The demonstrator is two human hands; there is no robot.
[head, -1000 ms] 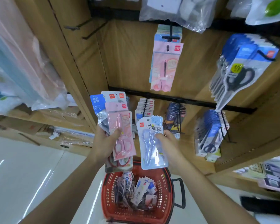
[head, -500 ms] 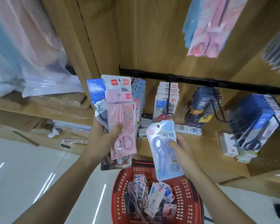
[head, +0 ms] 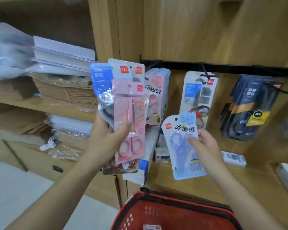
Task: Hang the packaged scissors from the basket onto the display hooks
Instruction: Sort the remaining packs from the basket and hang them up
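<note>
Scissors in a blue pack (head: 184, 146) stand roughly upright in the right hand (head: 204, 146), thumb pressed on the front, fingers curled behind, hole end up. Matching packs (head: 156, 90) hang up and left of it, at the rail's (head: 223, 68) left end, so the pack probably goes that way, hole leading. Nearer them, the left hand (head: 105, 143) clamps a fan of packs (head: 130, 105) above the basket (head: 173, 211).

Soft, even indoor light, no hard shadows. Left edge smears into motion blur over the plastic-wrapped stacks (head: 10, 52). Wide-angle bends the shelf uprights (head: 106, 30). Glare on the clear packet (head: 105, 100); the blue packet (head: 184, 130) has readable print.
</note>
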